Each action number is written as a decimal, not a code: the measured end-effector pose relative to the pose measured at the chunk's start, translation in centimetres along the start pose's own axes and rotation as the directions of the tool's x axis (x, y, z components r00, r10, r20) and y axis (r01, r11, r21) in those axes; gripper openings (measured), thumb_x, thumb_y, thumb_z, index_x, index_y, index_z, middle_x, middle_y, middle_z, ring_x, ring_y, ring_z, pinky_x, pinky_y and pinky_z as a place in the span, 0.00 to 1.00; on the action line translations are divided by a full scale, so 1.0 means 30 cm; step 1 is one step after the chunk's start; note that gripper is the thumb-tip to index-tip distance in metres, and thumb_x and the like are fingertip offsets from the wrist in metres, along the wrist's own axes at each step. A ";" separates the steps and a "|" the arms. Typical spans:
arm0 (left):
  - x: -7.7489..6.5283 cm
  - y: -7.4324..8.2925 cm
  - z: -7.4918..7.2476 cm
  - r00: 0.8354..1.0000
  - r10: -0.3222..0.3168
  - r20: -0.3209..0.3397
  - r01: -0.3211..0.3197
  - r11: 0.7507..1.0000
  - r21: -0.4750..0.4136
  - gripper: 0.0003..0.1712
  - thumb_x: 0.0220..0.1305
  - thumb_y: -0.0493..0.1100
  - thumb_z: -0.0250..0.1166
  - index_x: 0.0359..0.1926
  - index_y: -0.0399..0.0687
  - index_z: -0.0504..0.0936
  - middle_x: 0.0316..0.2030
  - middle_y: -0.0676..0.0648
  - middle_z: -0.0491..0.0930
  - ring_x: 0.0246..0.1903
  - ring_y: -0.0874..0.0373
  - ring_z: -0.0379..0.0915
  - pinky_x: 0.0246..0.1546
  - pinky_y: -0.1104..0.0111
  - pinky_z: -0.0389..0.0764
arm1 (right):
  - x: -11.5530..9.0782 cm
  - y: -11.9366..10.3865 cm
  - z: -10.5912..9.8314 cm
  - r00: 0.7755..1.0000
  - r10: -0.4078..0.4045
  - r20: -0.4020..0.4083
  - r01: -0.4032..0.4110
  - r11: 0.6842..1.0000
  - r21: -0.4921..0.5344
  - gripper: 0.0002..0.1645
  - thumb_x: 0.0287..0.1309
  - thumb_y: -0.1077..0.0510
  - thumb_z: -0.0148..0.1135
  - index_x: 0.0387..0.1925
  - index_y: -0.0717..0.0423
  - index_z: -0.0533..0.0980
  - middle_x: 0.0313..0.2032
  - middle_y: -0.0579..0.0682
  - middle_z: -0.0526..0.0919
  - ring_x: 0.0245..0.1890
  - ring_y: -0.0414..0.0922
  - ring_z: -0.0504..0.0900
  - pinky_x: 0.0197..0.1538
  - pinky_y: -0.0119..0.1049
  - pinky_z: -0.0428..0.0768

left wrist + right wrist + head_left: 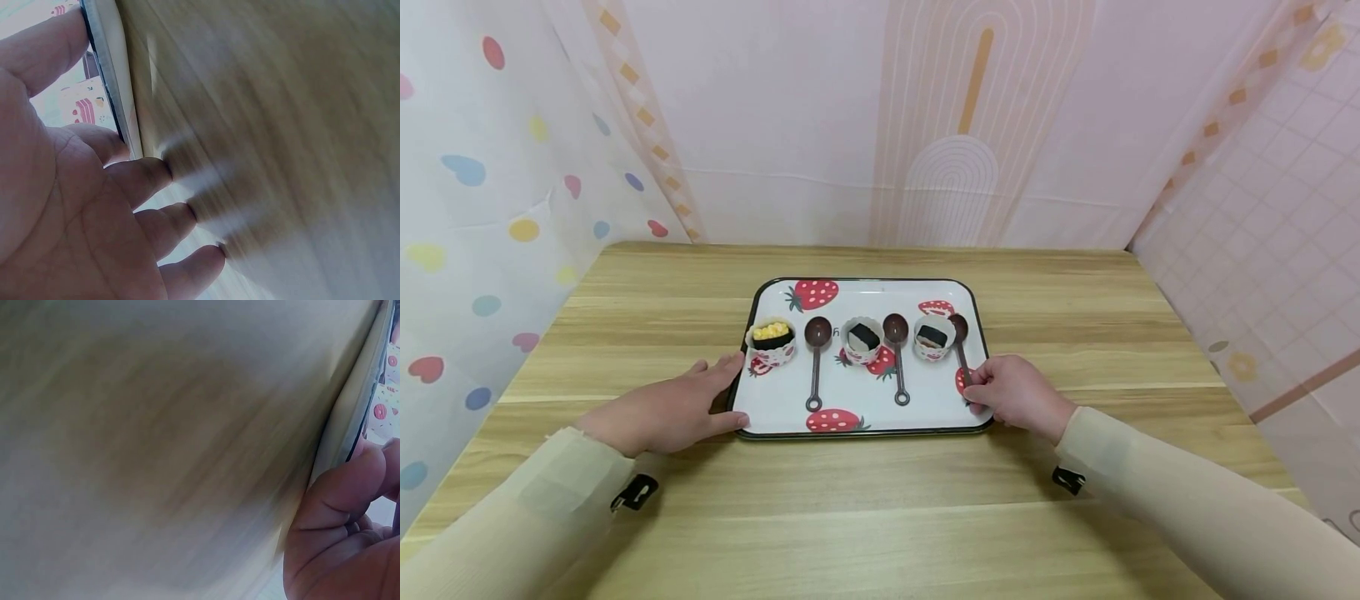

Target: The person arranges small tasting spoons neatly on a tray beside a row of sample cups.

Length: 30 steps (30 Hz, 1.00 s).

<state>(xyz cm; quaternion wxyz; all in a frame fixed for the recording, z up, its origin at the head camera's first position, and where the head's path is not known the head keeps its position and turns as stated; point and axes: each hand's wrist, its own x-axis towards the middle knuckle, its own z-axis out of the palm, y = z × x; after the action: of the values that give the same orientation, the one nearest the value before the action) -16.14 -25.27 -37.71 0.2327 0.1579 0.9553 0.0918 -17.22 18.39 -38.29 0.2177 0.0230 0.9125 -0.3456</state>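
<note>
A white tray (778, 400) with strawberry prints and a dark rim lies on the table. My left hand (673, 408) rests at its left edge, fingers spread, thumb on the rim; in the left wrist view the fingertips (181, 212) reach down to the table. At the tray's right side, my right hand (1018, 396) pinches the handle end of a brown measuring spoon (960, 337), whose bowl lies beside the right paper cup (934, 350). Two more brown spoons, one left (817, 333) and one central (896, 333), lie bowl-up on the tray.
The left paper cup (772, 352) holds sushi with a yellow topping (772, 332). In the middle cup (862, 353) and the right one sit rice pieces with black bands. A wooden table (880, 508) surrounds the tray; patterned curtains (775, 108) hang behind and at the sides.
</note>
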 end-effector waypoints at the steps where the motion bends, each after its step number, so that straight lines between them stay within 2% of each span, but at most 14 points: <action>1: 0.000 0.000 0.000 1.000 0.000 0.000 0.000 1.000 -0.001 0.63 0.70 0.76 0.58 0.84 0.38 0.44 0.82 0.30 0.50 0.78 0.21 0.46 0.71 0.30 0.61 | -0.001 -0.001 0.000 1.000 0.003 0.001 -0.003 1.000 0.000 0.07 0.69 0.57 0.69 0.36 0.57 0.83 0.26 0.47 0.86 0.16 0.39 0.68 0.21 0.31 0.72; 14: -0.001 -0.001 0.001 1.000 -0.002 0.002 0.002 1.000 0.000 0.63 0.70 0.76 0.57 0.85 0.39 0.44 0.82 0.30 0.50 0.78 0.21 0.45 0.71 0.30 0.62 | -0.001 -0.010 0.006 1.000 0.021 -0.006 -0.021 0.999 -0.039 0.09 0.69 0.56 0.69 0.34 0.56 0.83 0.25 0.47 0.87 0.18 0.39 0.69 0.23 0.30 0.72; 30: 0.001 -0.001 0.001 1.000 -0.007 0.006 0.007 1.000 0.005 0.64 0.69 0.76 0.58 0.85 0.39 0.44 0.82 0.30 0.50 0.78 0.21 0.46 0.71 0.30 0.62 | 0.014 -0.009 0.014 0.999 -0.031 -0.033 0.027 0.990 -0.141 0.11 0.68 0.56 0.70 0.29 0.55 0.82 0.24 0.46 0.85 0.25 0.43 0.73 0.28 0.33 0.71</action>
<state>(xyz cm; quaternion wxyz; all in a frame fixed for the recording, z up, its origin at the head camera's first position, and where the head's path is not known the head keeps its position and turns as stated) -16.17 -25.28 -37.74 0.2354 0.1553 0.9553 0.0883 -17.50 17.87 -38.57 0.1976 0.0004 0.9386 -0.2830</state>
